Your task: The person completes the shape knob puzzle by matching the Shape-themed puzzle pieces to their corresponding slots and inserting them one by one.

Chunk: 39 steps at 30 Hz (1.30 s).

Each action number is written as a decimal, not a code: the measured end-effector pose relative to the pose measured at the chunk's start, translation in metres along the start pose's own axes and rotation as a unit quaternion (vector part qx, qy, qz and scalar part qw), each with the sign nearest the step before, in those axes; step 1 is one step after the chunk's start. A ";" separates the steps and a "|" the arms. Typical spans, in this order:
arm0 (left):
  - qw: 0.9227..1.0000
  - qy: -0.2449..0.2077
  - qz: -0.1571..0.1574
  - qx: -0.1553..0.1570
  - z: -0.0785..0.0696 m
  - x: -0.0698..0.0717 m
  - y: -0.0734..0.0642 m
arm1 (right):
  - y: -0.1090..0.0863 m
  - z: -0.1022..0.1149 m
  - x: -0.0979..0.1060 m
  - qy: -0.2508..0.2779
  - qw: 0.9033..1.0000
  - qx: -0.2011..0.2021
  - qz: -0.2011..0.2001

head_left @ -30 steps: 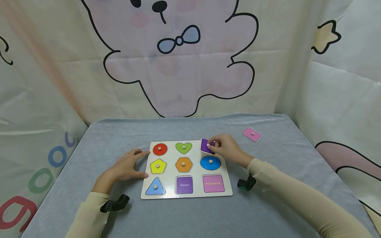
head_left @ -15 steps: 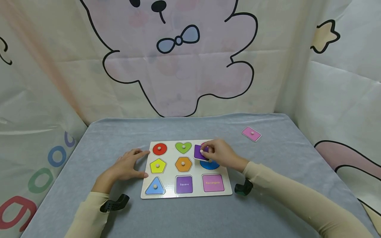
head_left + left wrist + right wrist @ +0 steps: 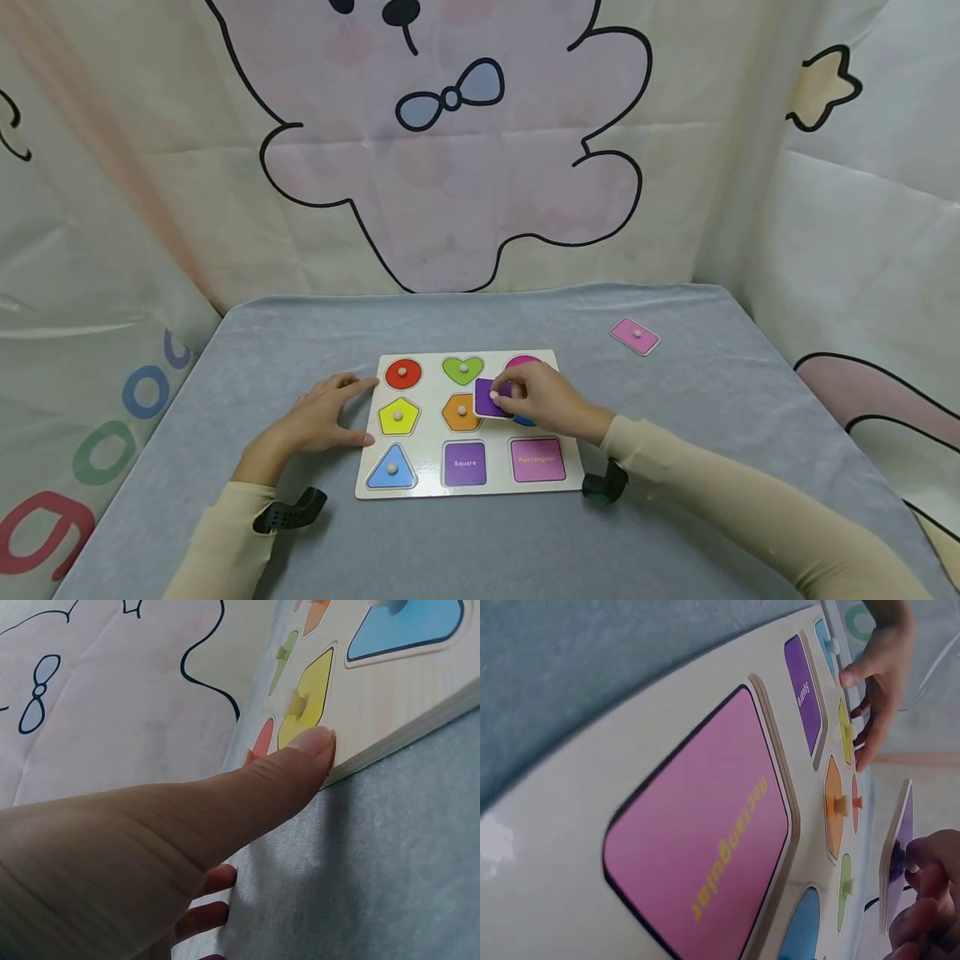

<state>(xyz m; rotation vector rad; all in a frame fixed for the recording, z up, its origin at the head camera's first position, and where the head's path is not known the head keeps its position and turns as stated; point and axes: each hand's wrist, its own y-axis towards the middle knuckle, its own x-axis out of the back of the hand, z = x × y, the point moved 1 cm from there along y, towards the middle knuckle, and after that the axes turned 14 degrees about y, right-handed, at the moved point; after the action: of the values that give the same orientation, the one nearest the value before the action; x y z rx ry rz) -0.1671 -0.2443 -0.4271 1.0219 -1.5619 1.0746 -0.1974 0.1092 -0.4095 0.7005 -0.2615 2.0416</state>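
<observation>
A purple square puzzle piece [image 3: 486,400] hangs above the white shape puzzle board [image 3: 435,492], partly over the orange hexagon. My right hand [image 3: 551,400] pinches its small knob between thumb and fingers; the right wrist view shows the piece [image 3: 897,862] raised off the board. My left hand [image 3: 318,417] rests at the board's left edge, thumb and forefinger touching it, fingers fairly straight. In the left wrist view the thumb [image 3: 292,761] lies on the board's edge beside the yellow pentagon. Two recesses show bare: the purple "Square" [image 3: 465,463] and the pink "Rectangular" [image 3: 537,460].
A pink rectangular piece [image 3: 635,336] with a knob lies on the grey-blue cloth [image 3: 480,550], at the back right. Seated in the board are a red circle [image 3: 402,373], green heart [image 3: 462,370], blue triangle [image 3: 392,470] and others. A printed curtain [image 3: 450,208] stands behind.
My right hand has carried the purple square left and toward me, from the board's upper right corner to beside the orange hexagon. The left hand has stayed in place.
</observation>
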 end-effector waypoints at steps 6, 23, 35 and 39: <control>1.000 0.003 0.000 -0.002 0.000 0.002 -0.001 | -0.002 0.006 -0.008 -0.003 1.000 -0.001 0.008; 1.000 0.002 -0.002 -0.002 0.002 0.002 0.001 | -0.011 0.013 -0.031 -0.008 0.999 0.001 0.052; 1.000 0.005 -0.002 -0.005 0.002 0.002 0.001 | -0.014 0.018 -0.050 -0.004 0.997 -0.001 0.080; 1.000 0.005 -0.005 -0.008 0.002 0.002 0.001 | -0.015 0.019 -0.054 -0.003 0.996 -0.006 0.088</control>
<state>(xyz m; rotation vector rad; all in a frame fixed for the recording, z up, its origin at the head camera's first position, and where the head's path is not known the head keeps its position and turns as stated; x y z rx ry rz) -0.1687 -0.2464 -0.4253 1.0115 -1.5537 1.0568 -0.1561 0.0706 -0.4263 0.6966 -0.3498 2.2022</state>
